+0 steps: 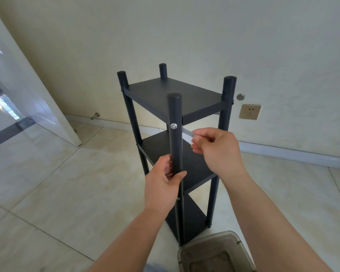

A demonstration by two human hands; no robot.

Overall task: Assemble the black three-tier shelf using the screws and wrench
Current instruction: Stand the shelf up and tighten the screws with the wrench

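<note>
The black three-tier shelf [175, 95] stands upright on the tiled floor, with four round posts and three boards. A silver screw [173, 126] sits in the near post just below the top board. My left hand [165, 179] grips that near post lower down. My right hand [214, 148] pinches a small silver wrench [187, 134], blurred, just right of the post and a little below the screw. The wrench's tip is beside the post, apart from the screw head.
A grey plastic bin [216, 254] stands on the floor at my feet, in front of the shelf. A wall with a socket [250, 111] rises behind the shelf. A white door [37, 107] stands open at the left.
</note>
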